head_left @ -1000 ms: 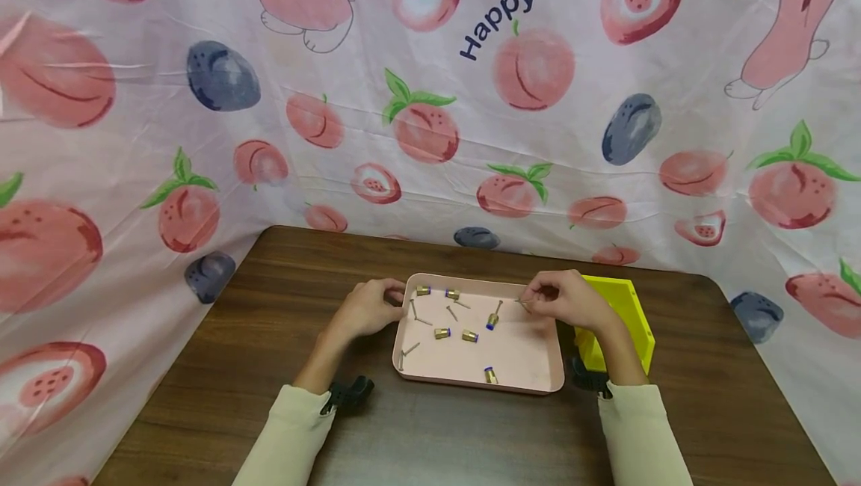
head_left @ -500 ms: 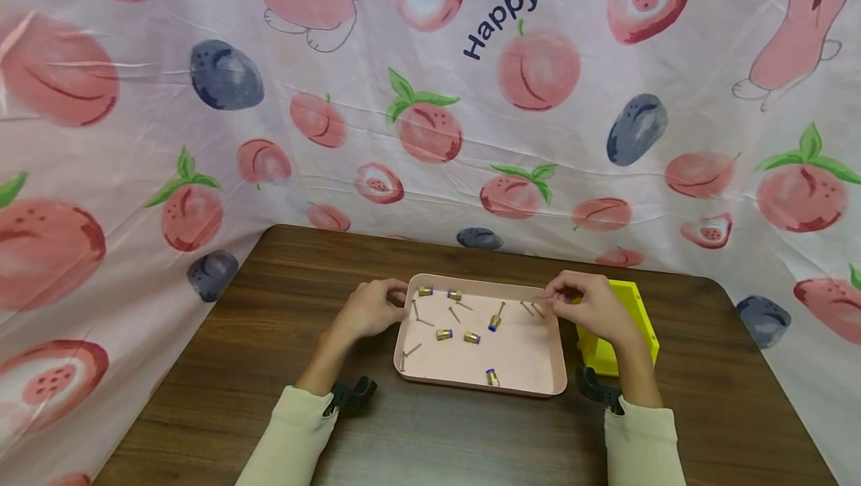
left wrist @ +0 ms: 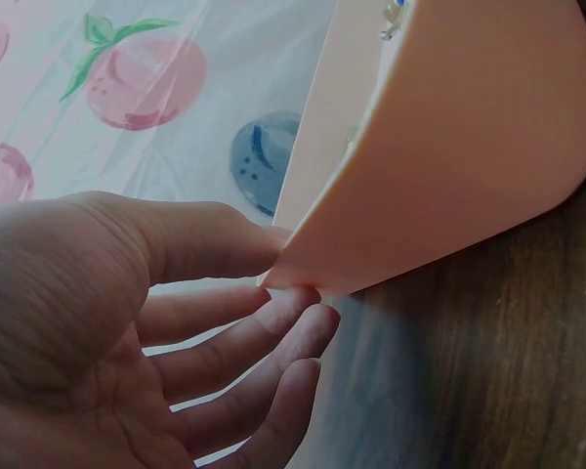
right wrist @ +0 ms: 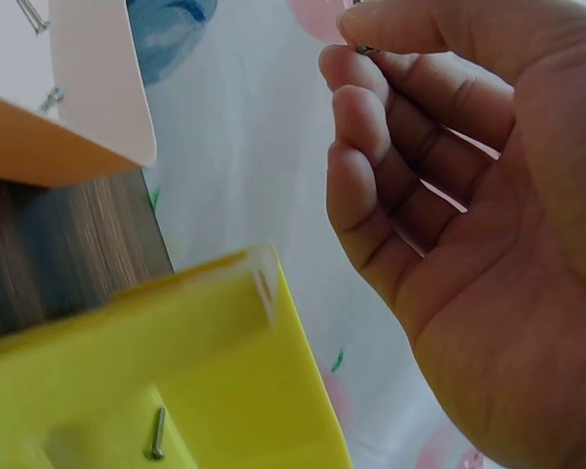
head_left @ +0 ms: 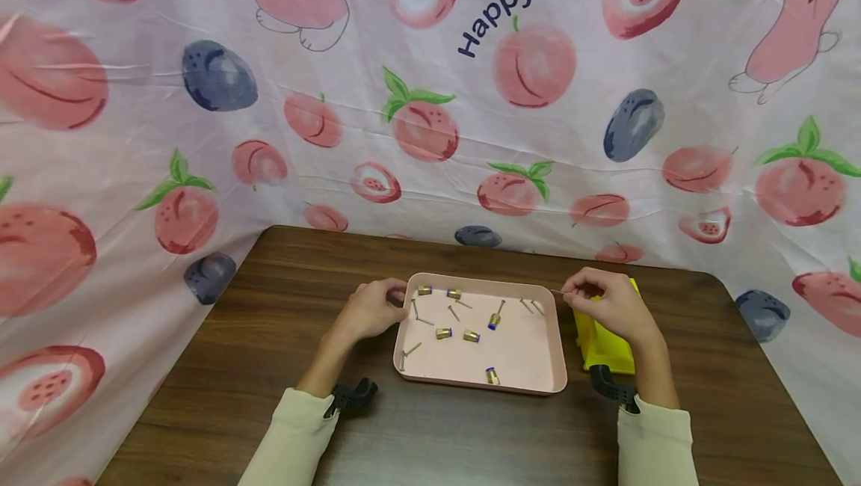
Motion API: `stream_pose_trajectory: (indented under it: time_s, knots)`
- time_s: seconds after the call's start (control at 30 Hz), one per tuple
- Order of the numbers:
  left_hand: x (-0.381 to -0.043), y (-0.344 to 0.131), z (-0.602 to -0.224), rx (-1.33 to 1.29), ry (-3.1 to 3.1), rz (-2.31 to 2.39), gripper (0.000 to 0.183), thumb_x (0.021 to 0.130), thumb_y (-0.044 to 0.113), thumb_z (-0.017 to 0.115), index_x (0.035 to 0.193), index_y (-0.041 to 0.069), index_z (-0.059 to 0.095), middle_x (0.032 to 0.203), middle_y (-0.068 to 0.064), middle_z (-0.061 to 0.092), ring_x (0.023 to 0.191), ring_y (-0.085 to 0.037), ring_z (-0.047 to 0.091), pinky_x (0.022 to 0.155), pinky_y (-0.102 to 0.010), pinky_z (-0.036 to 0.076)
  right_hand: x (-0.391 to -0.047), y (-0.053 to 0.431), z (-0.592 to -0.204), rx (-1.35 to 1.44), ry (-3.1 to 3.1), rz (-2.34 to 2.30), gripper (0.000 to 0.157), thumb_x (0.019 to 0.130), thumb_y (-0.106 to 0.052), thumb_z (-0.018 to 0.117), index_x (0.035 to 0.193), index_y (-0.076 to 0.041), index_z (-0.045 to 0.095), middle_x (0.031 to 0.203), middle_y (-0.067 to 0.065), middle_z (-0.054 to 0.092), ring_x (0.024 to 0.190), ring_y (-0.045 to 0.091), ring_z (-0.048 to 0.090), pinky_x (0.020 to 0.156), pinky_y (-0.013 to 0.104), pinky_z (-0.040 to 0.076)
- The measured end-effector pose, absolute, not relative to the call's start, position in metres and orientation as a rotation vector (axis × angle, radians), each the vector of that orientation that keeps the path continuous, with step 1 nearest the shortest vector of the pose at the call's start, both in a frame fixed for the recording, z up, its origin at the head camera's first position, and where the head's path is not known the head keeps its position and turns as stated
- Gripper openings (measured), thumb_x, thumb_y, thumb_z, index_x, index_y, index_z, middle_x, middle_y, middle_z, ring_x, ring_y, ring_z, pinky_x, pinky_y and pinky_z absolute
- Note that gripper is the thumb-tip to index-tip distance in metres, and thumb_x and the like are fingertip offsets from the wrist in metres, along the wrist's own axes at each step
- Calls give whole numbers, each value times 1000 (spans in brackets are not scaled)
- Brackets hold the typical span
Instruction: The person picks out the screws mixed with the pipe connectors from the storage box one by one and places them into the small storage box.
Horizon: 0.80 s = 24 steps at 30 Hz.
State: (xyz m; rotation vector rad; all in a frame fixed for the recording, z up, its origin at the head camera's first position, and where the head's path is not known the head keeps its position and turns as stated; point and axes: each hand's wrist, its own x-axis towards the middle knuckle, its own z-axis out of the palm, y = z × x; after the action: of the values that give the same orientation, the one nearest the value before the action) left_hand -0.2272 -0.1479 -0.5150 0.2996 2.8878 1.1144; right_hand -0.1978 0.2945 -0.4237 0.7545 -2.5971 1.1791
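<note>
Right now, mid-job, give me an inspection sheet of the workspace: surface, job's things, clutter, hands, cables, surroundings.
Surface: dark wood table, under tray and bin.
Job's things: pink tray with loose screws and six blue-ended fittings; yellow bin to its right, at least one bin screw inside.
Clutter: nothing seen.
Left hand: grips the tray's left edge.
Right hand: pinches a held screw, just past the tray's right edge, partly hiding the bin in the head view.
Cables: nothing seen.
Surroundings: fruit-print cloth behind the table and along both sides.
</note>
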Motion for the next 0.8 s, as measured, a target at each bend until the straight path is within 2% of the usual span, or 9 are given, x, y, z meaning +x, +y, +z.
stream_pose_trajectory:
  time_s: [0.07, 0.27, 0.37, 0.6, 0.8]
  knots:
    - [-221, -146, -506, 294, 2890, 1114, 46, 88, 22, 83, 131, 6, 77, 105, 3, 80, 96, -19, 72, 87, -41, 56, -197, 299, -425, 739, -2590, 1181, 9, 92, 5, 78, 96, -2, 79, 87, -2, 69, 76, 13, 57, 70, 21, 50]
    - [-196, -137, -463, 250, 2822, 1152, 44, 91, 13, 79, 133, 1, 75, 108, -4, 80, 103, -27, 73, 96, -48, 55, -192, 310, -424, 642, -2590, 1162, 8, 93, 3, 80, 98, -3, 79, 86, -1, 69, 75, 12, 57, 68, 20, 49]
    - [-202, -138, -472, 280, 2841, 1142, 45, 91, 15, 80, 133, 1, 75, 107, -3, 80, 101, -25, 73, 92, -45, 55, -191, 317, -423, 579, -2608, 1140, 6, 94, 1, 80, 98, -3, 79, 86, 0, 68, 75, 12, 57, 68, 20, 49]
    - [-227, -151, -518, 313, 2895, 1102, 50, 88, 27, 84, 135, 11, 76, 105, 7, 79, 99, -17, 72, 88, -41, 55, -188, 329, -422, 433, -2628, 1059, 5, 94, -1, 80, 99, 0, 78, 86, 5, 70, 75, 11, 56, 69, 17, 47]
    - [-224, -151, -516, 354, 2902, 1106, 50, 89, 27, 82, 136, 11, 76, 108, 5, 80, 102, -18, 73, 91, -42, 56, -185, 337, -426, 273, -2665, 997, 9, 97, -6, 79, 103, 1, 78, 88, 8, 72, 77, 15, 55, 69, 18, 47]
